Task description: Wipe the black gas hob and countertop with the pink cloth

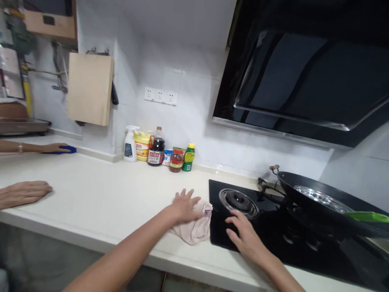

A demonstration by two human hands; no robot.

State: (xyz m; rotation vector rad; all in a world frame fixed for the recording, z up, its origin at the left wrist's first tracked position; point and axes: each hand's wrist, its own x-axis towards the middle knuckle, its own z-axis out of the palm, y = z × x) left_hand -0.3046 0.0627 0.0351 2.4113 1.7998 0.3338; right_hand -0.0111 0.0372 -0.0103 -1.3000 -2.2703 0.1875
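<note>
My left hand (186,209) lies spread over the left part of a pale pink cloth (194,231), its fingers apart and stretched past the cloth's far side. The cloth is crumpled on the white countertop, against the left edge of the black glass gas stove (220,235). Over that stove, in front of its left burner (238,201), my right hand (247,239) is held with fingers apart and nothing in them. Whether its fingertips touch the glass I cannot tell.
A co-worker's hand (56,148) presses a blue cloth (69,149) on the counter at left; their other hand (26,192) rests nearer. A spray bottle (130,146), a soy sauce bottle (156,148) and other containers line the wall. A wok (322,207) sits on the right, under the range hood (298,73).
</note>
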